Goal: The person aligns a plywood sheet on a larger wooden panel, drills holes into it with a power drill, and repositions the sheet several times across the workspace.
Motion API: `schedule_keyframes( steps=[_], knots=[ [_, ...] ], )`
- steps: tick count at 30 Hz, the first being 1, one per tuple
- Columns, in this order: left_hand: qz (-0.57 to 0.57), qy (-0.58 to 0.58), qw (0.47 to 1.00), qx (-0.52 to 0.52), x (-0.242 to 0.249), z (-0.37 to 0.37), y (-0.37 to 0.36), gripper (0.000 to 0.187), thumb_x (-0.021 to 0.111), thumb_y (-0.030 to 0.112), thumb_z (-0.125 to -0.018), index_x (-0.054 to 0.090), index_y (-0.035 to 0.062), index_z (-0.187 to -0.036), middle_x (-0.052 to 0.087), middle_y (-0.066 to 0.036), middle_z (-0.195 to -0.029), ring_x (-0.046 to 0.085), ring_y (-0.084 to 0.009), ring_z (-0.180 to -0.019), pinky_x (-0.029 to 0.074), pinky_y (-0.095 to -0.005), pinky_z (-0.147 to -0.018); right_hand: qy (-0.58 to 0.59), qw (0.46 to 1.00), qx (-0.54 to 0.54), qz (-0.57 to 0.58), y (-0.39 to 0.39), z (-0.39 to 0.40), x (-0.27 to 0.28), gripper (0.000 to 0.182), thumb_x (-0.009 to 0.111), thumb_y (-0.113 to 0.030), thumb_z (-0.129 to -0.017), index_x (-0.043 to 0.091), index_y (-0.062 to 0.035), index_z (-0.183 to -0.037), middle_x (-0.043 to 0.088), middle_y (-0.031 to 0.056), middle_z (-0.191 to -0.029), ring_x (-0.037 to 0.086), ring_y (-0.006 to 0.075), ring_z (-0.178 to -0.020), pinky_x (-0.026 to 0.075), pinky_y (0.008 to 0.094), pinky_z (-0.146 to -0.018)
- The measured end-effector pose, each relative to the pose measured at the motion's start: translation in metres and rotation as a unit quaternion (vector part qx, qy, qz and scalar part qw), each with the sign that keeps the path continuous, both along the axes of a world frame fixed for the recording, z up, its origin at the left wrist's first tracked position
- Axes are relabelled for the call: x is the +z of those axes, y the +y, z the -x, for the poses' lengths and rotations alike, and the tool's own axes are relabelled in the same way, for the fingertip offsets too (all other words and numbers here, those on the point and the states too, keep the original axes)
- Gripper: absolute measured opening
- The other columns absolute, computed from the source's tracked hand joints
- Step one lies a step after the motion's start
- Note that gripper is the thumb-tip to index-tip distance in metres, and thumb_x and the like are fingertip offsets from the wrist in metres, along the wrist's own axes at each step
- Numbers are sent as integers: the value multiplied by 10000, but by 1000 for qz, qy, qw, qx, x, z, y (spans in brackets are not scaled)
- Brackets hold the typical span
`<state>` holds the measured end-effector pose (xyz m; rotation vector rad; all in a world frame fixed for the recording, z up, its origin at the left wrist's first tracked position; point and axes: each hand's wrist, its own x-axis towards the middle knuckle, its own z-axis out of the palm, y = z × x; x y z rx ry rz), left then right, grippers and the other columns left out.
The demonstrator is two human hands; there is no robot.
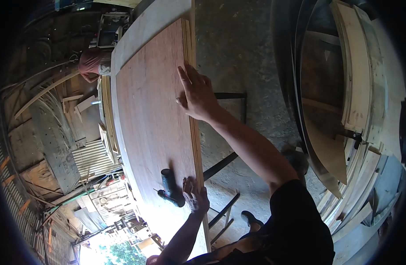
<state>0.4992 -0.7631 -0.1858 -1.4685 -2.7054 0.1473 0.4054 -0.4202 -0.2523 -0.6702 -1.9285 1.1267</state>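
A long stack of plywood sheets [150,101] with a reddish top face fills the middle of the view, its layered edge [196,150] towards me. My right hand [196,95], farther up the picture, rests on that edge with fingers stretched and thumb apart. Lower down, my left hand [195,197] lies at the same edge with its fingers on the top sheet; part of it is in shadow. Close beside those fingers a dark green cordless drill [171,187] lies on its side on the plywood. Neither hand appears to hold the drill.
Dark metal stand legs [220,167] show beside the stack, above the concrete floor [256,57]. Long wooden boards [359,66] and curved sheets stand on the right. Another person in a red shirt [90,62] bends over beyond the stack. Bright light enters at lower left.
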Motion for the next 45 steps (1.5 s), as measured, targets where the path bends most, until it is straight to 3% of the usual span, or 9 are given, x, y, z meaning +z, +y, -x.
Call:
schedule_keyframes(
  steps=[13, 24, 31, 37, 38, 40, 42, 43, 45],
  knots=[
    [1, -17, 1000, 6, 2, 4, -3, 486, 574, 105, -873, 406, 91, -1330, 387, -240, -1365, 378, -461, -1262, 318, -575, -1013, 21, 974, 73, 213, -49, -39, 24, 678, 616, -66, -819, 324, -70, -1432, 313, 314, -1434, 387, 421, -1311, 394, 446, -1043],
    [-27, -39, 998, 35, 11, 1, -2, 508, 621, 130, -839, 448, 134, -1316, 377, -163, -1417, 324, -394, -1332, 275, -538, -1065, -104, 993, 40, 45, -92, -49, 42, 525, 633, -126, -826, 500, -221, -1324, 441, 271, -1378, 514, 357, -1209, 408, 457, -939],
    [-152, -128, 975, 103, 24, -8, 4, 409, 577, 57, -808, 536, 78, -1214, 502, -171, -1251, 462, -359, -1163, 386, -479, -933, -178, 981, 71, 12, -89, -51, 64, 497, 680, -186, -804, 513, -141, -1270, 591, 169, -1182, 584, 335, -1063, 459, 443, -904],
    [-288, -419, 853, 116, 64, -123, -64, 206, 524, 185, -918, 587, 60, -1069, 616, -190, -1002, 606, -378, -909, 493, -448, -787, -79, 988, 100, 82, -105, -131, 1, 302, 623, -272, -878, 644, 22, -943, 611, 173, -1155, 599, 358, -1017, 467, 413, -896],
    [-296, -459, 829, 121, 56, -144, -90, 181, 521, 174, -915, 595, 63, -1038, 622, -188, -995, 606, -379, -929, 491, -451, -791, -67, 994, 58, 59, -115, -155, -36, 250, 619, -258, -890, 612, -9, -907, 645, 149, -990, 651, 299, -803, 525, 388, -699],
    [-250, -498, 823, 110, 17, -179, -157, 162, 544, 142, -884, 607, 61, -1010, 626, -193, -970, 610, -377, -942, 488, -458, -802, -191, 869, 96, 446, -136, -219, -37, 177, 576, -219, -914, 553, -86, -799, 522, 28, -652, 485, 80, -449, 339, 230, -343],
    [-135, -446, 867, 175, 1, -217, -222, 184, 555, 160, -872, 613, 71, -1022, 631, -175, -979, 613, -376, -945, 491, -455, -805, -337, 834, 128, 418, -161, -263, -79, 170, 562, -134, -890, 577, -54, -741, 601, 68, -704, 574, 125, -526, 432, 261, -392],
    [-176, -431, 861, 206, -22, -242, -258, 198, 535, 196, -875, 621, 76, -1006, 632, -159, -984, 613, -376, -942, 497, -448, -792, -339, 901, 97, 253, -191, -275, -106, 63, 598, -68, -844, 624, -35, -797, 644, 87, -762, 627, 153, -623, 511, 280, -503],
    [-199, -440, 793, 371, -23, -285, -306, 254, 508, 266, -896, 624, 70, -1010, 640, -148, -995, 628, -355, -934, 501, -442, -791, -204, 920, 287, 171, -272, -274, -19, 86, 630, -56, -846, 633, -44, -931, 642, 33, -776, 611, 112, -671, 505, 255, -611]
  ],
)
